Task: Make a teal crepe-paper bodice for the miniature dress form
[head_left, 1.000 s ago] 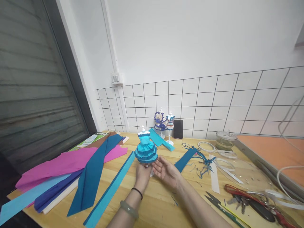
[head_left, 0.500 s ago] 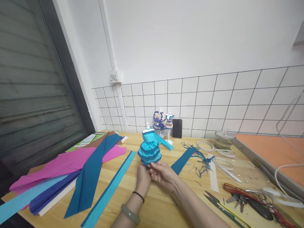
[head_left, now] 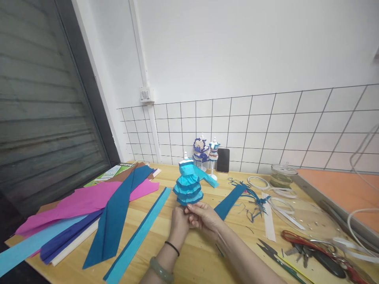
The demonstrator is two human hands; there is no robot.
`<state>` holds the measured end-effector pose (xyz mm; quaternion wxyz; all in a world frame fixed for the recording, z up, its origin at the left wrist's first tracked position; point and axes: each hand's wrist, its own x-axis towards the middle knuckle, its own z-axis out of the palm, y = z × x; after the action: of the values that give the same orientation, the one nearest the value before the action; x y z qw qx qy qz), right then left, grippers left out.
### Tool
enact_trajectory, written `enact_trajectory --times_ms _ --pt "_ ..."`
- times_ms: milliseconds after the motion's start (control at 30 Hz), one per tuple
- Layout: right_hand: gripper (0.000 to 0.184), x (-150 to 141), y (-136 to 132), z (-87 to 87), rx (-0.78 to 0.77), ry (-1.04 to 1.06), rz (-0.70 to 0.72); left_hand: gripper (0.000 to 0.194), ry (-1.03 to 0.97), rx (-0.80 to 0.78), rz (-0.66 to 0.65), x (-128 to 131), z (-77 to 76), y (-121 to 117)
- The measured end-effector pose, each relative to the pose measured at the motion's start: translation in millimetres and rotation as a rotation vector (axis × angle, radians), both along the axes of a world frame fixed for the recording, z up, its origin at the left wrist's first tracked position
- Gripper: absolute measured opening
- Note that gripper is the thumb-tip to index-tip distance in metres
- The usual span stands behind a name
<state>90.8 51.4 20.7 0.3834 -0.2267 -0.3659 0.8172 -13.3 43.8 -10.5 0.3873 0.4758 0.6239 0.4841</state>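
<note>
A small white dress-form mannequin (head_left: 186,156) wears a tiered turquoise crepe-paper dress (head_left: 188,182) with dark blue edges on its ruffles. My left hand (head_left: 180,221) is closed just under the skirt, apparently around the mannequin's stand, which the fingers hide. Thumb and fingertips of my right hand (head_left: 203,217) are pinched at the same spot, touching the left hand below the hem. Both hands keep the mannequin upright above the wooden table (head_left: 142,240). A turquoise paper strip (head_left: 142,230) lies to the left; a dark teal strip (head_left: 230,201) lies to the right.
Two dressed mannequins (head_left: 213,152) and a phone (head_left: 223,160) stand at the back. Crepe-paper sheets (head_left: 79,201) are heaped on the left. Scissors (head_left: 275,254), keys (head_left: 302,252), white ribbon loops (head_left: 258,182), teal scraps (head_left: 257,201) and a glass jar (head_left: 282,175) lie on the right.
The whole view has shifted slightly, so things appear a little further right. Both hands keep hold of the mannequin, which stays nearly in place.
</note>
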Motion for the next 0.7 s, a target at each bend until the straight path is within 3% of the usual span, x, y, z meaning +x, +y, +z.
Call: enact_trajectory --times_ms 367,700 --pt "0.028 13 5 9.5 -0.006 0.082 0.007 0.015 -0.033 0.234 -0.001 0 16.6 -7" --pt "0.022 14 9 10.2 -0.026 0.155 -0.063 0.028 -0.11 0.246 -0.01 1 19.2 -8"
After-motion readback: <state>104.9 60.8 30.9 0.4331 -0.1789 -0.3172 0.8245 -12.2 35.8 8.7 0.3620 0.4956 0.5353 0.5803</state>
